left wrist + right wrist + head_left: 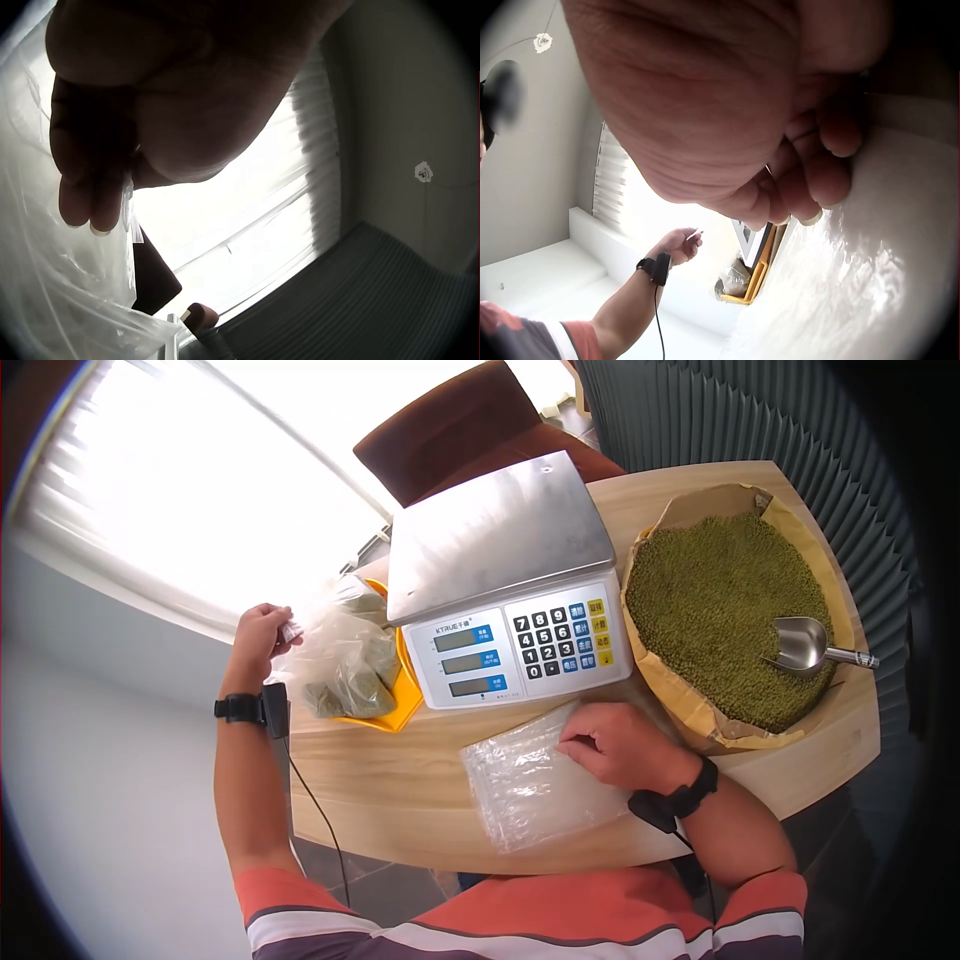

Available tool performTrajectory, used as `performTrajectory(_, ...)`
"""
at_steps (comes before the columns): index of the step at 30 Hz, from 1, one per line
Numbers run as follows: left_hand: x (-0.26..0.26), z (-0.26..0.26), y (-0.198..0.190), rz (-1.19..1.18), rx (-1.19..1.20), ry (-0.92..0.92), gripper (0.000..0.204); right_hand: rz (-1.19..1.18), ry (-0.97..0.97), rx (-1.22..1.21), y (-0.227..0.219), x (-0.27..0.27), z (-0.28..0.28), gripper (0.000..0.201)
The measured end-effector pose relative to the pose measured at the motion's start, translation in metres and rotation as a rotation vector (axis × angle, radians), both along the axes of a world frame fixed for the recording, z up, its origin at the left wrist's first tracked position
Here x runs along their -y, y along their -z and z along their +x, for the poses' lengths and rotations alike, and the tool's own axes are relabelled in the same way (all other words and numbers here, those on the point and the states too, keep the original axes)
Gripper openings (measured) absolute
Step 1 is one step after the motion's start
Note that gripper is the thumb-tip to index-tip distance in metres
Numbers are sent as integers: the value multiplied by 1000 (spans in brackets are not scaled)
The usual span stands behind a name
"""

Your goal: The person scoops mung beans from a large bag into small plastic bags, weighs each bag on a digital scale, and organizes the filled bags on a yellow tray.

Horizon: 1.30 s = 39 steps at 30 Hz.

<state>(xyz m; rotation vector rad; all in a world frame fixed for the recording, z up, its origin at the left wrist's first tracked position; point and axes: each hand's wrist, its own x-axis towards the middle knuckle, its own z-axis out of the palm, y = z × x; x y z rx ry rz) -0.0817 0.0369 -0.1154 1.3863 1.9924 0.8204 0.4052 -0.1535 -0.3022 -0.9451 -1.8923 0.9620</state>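
My left hand (262, 635) pinches a crumpled bit of clear plastic at the upper left. It is beside a clear plastic bag (345, 650) with greenish contents, which sits in a yellow tray (408, 695). Seen from the left wrist, the curled fingers (105, 202) have plastic between them and the sheer bag (82, 262) close by. My right hand (630, 745), loosely curled, rests on a stack of flat clear plastic bags (530, 785) at the table's front. In the right wrist view its fingertips (829, 184) lie against the shiny plastic.
A digital scale (500, 540) with a bare metal platform stands mid-table. To its right, a large paper sack (720, 735) is full of green beans (720, 610), with a metal scoop (805, 645) lying on them. Behind the table (400, 800) stands a brown chair (450, 425).
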Motion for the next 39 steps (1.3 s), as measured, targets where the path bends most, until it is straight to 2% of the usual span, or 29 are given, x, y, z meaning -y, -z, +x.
performTrajectory(6,20,-7,-2,-25,-10,21,20,-33,-8,-3,-2,-1,-1,11)
performTrajectory(11,13,39,-7,-2,-2,74,22,-47,-20,-2,-8,-1,-1,11)
performTrajectory(15,3,64,-5,-80,-78,132,19,-49,-12,4,-6,0,-1,11)
performTrajectory(18,-4,67,-2,-15,-40,93,19,-42,-2,2,-6,0,0,11)
performTrajectory(20,-8,61,-3,93,230,4,20,-47,-6,-11,-4,1,0,11)
performTrajectory(27,-7,47,-5,-64,47,57,23,-57,-12,2,-7,0,-1,11)
performTrajectory(30,3,55,-14,-12,19,44,27,-40,-8,7,-6,0,-1,10)
performTrajectory(32,9,56,-20,112,-82,28,32,-56,-6,15,-7,0,-1,11)
performTrajectory(35,26,60,-24,333,-59,40,38,-74,-7,9,-9,1,-1,11)
performTrajectory(37,45,73,-23,410,-35,30,34,-80,-11,18,-8,0,0,12)
performTrajectory(39,67,82,-18,582,11,91,28,-94,-15,25,-9,-2,-1,12)
